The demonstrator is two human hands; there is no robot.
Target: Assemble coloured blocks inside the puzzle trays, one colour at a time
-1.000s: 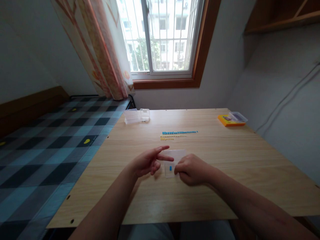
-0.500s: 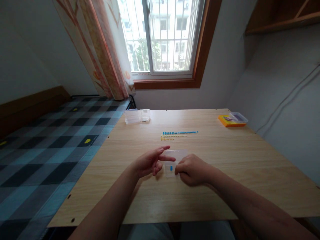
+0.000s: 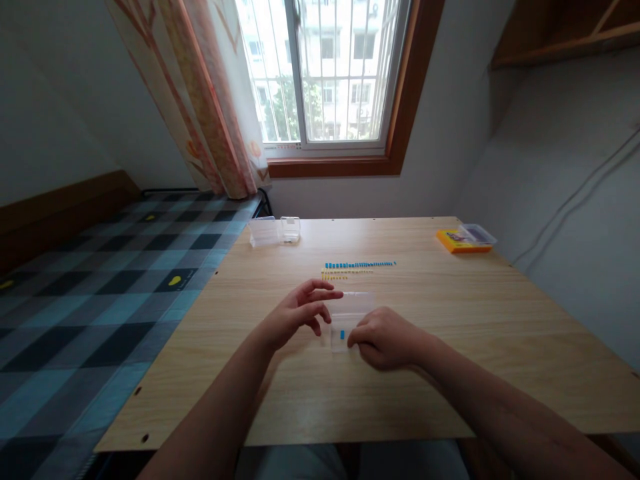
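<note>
A clear plastic box (image 3: 353, 303) with its lid raised lies on the wooden table (image 3: 280, 400) between my hands. One small blue piece (image 3: 343, 335) shows inside it. My left hand (image 3: 304, 308) hovers at the box's left side with its fingers apart and nothing in them. On the right, my right hand (image 3: 383, 339) has its fingers closed at the box's right edge; whatever they may hold is hidden. Beyond the box are a row of small blue pieces (image 3: 360, 265) and shorter rows of small yellowish pieces (image 3: 334, 272).
Two clear containers (image 3: 265, 232) stand at the table's back left. An orange box (image 3: 463, 241) with a clear case (image 3: 477, 234) on it sits at the back right. A bed with a checked cover (image 3: 125, 287) adjoins the left side.
My left hand has lifted and moved slightly away from me, its fingers now stretched differently over the box's left edge. My right hand has barely moved.
</note>
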